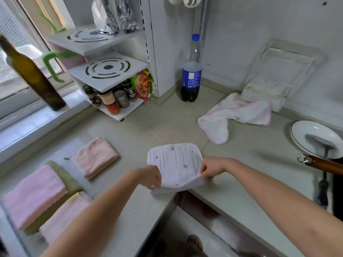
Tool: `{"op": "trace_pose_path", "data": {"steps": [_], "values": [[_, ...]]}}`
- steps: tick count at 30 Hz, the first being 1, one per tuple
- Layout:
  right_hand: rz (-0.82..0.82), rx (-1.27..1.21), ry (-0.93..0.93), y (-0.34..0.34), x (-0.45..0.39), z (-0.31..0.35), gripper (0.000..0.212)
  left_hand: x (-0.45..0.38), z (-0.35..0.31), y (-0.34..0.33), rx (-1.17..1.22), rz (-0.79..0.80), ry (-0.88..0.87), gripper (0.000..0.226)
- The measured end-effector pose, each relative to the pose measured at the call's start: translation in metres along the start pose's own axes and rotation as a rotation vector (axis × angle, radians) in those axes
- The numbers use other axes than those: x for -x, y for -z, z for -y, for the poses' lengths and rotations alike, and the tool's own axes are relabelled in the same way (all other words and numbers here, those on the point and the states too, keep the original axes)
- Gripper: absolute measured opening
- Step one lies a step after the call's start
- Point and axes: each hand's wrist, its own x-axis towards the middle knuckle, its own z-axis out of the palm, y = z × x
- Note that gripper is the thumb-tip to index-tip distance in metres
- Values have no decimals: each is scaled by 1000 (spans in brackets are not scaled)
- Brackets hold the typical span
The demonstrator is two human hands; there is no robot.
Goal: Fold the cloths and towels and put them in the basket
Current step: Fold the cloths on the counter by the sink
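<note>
Both hands, left [152,178] and right [210,166], pinch the star cloth [176,164] mid-fold; pink stacks [94,157] done leftward, white towel [235,115] beyond untouched, no basket visible

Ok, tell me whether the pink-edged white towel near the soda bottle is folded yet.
Not folded. The pink-edged white towel lies rumpled and spread unevenly on the counter, one end trailing forward; neither hand touches it.
</note>
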Motion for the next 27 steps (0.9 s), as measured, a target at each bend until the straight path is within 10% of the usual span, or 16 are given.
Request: {"op": "trace_pose_path", "data": {"steps": [7,23,27], "values": [[-564,-238,-83,30,-49,-3,25,-34,21,39,122,-581,164,16],[-566,-212,-262,37,-123,-13,12,-105,43,62,71,-491,331,12],[-603,-158,-332,37,-116,-14,46,-101,29,60,-39,-621,329,19]]}}
